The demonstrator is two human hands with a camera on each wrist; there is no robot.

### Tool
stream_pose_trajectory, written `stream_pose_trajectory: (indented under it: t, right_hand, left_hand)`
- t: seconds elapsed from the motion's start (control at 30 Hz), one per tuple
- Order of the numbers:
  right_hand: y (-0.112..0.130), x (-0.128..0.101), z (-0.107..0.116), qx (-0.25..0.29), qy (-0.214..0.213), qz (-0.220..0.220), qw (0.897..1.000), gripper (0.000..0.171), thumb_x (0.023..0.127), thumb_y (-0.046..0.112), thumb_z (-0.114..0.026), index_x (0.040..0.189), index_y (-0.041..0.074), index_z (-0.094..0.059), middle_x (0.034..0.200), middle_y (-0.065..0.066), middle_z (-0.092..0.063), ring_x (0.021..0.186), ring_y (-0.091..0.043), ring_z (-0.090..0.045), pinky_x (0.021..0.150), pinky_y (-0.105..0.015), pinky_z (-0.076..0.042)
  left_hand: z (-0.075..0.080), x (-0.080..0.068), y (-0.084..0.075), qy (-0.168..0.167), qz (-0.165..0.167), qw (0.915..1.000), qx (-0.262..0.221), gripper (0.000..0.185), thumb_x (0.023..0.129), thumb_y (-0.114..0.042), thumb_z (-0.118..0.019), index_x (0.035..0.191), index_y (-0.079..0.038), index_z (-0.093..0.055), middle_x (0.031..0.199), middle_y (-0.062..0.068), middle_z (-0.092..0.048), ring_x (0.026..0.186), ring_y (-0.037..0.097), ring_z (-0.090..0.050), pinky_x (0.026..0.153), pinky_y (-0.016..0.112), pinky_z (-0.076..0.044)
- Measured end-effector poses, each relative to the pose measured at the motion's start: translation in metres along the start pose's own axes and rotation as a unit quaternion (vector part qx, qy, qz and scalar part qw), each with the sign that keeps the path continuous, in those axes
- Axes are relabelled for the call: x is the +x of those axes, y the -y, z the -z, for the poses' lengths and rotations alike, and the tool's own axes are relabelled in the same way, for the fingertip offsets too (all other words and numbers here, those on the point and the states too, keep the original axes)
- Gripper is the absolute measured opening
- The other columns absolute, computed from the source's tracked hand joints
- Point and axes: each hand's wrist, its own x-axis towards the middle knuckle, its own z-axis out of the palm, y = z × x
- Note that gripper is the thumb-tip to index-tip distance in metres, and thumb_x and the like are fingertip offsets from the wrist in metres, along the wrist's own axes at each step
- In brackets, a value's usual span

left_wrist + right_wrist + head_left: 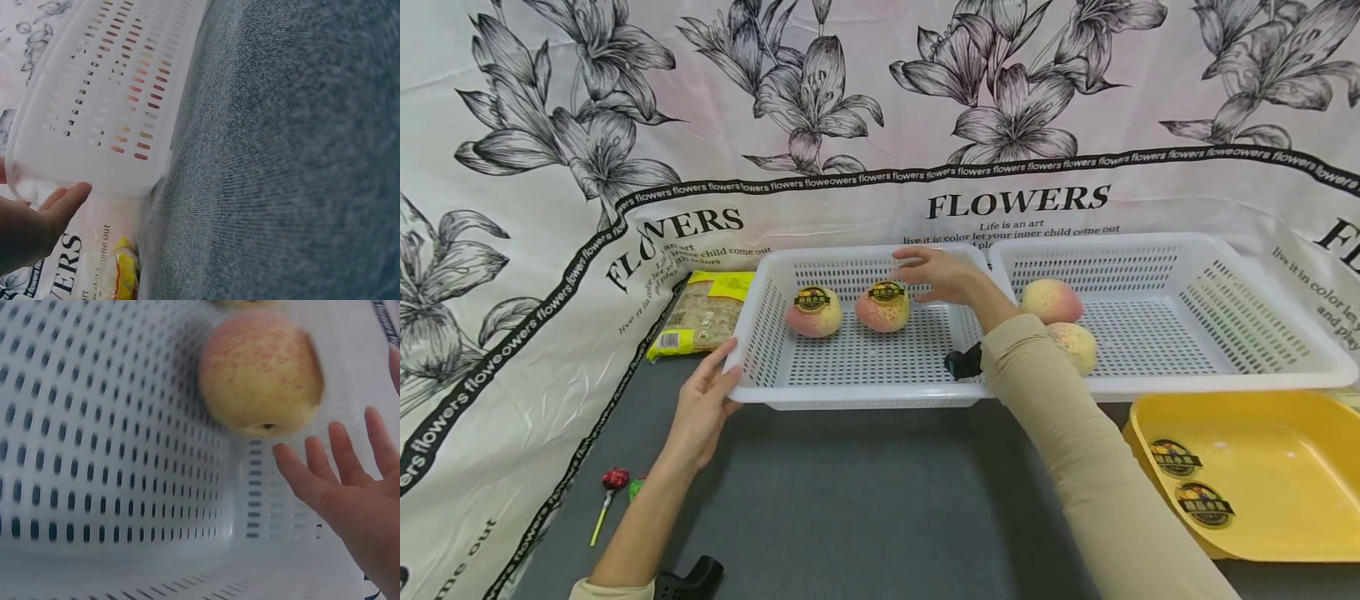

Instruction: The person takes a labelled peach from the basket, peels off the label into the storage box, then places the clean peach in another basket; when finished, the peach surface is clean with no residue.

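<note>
Two pink-and-yellow peaches with black-and-gold stickers, a left peach (814, 320) and a right peach (880, 317), lie in the white perforated basket (865, 393). My right hand (946, 277) hovers over that basket, just right of the right peach. In the right wrist view its fingers (344, 453) are spread and apart from a peach (259, 372). My left hand (698, 412) grips the basket's left rim near the front corner. In the left wrist view, the fingertips (78, 190) lie against the basket's outer wall (62, 153).
A second white basket (1210, 383) adjoins on the right, holding two peaches (1051, 300), partly behind my right sleeve. In front of it stands a yellow basin (1292, 475) with two stickers (1204, 505). A yellow-edged bag (703, 312) and a red lollipop (615, 478) lie at left.
</note>
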Motion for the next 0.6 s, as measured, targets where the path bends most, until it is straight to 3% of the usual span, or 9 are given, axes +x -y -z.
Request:
stream_pose_trajectory:
  t: [0.23,0.43,0.6]
  right_hand:
    - [-0.002,0.011,-0.009,-0.123,0.029,-0.044,0.991,0.069,0.087,0.016,-0.072,0.145,0.017,-0.035,0.152,-0.013,-0.022,0.136,-0.031,-0.027,0.1,-0.05,-0.037]
    - [-0.003,0.014,-0.017,-0.174,0.029,-0.067,0.982,0.068,0.085,0.008,-0.072,0.143,0.018,-0.038,0.155,-0.012,-0.018,0.136,-0.031,-0.027,0.099,-0.048,-0.038]
    - [-0.004,0.015,-0.023,-0.214,0.013,-0.058,0.975,0.073,0.079,0.002,-0.075,0.142,0.018,-0.041,0.148,-0.013,-0.028,0.128,-0.03,-0.036,0.092,-0.042,-0.045]
  left_hand:
    - [-0.001,0.0,0.001,0.006,-0.012,0.9999,0.001,0.054,0.103,-0.016,-0.042,0.153,-0.012,-0.021,0.147,0.017,-0.033,0.127,0.028,-0.04,0.082,0.024,-0.049]
    - [-0.001,0.0,0.001,0.007,-0.019,0.9998,-0.002,0.054,0.103,-0.016,-0.043,0.153,-0.011,-0.021,0.148,0.017,-0.033,0.129,0.03,-0.039,0.082,0.024,-0.049]
    - [-0.001,0.0,0.001,0.007,-0.02,0.9998,-0.003,0.054,0.103,-0.015,-0.043,0.153,-0.011,-0.021,0.148,0.016,-0.032,0.128,0.029,-0.039,0.082,0.024,-0.049]
